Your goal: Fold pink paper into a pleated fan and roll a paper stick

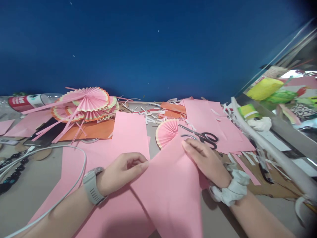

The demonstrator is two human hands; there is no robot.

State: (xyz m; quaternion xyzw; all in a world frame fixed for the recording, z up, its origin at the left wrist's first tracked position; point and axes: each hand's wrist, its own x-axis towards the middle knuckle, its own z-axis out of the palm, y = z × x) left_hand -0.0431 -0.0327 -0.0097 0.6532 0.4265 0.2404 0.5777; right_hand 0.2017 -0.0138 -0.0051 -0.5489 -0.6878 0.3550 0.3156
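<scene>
1. Held work: a large pink paper sheet (170, 185) is raised between the hands, above other pink paper. No pleats are seen in it; folding is judged not to have been started on this piece.
2. Stock: loose pink sheets (200, 114) are noted to the right, flat and unpleated. Orange paper (99, 129) is found beneath the finished-looking pleated rosettes (89, 99), from which pink strips are trailed.
3. Right hand (208, 162): the sheet's upper edge is grasped by the fingers.
4. Left hand (126, 172): thumb and forefinger are brought together at the sheet's left edge; whether it is firmly gripped cannot be told.
5. Smaller items: the scissors (210, 138) are laid down, unheld, just beyond the right hand. A pleated fan (166, 132) is partly covered by the held sheet.
6. Limits: the sheet's near end is cut off by the frame. The lower rosettes are overlapped, so their number cannot be established. The cluttered right side is blurred.
</scene>
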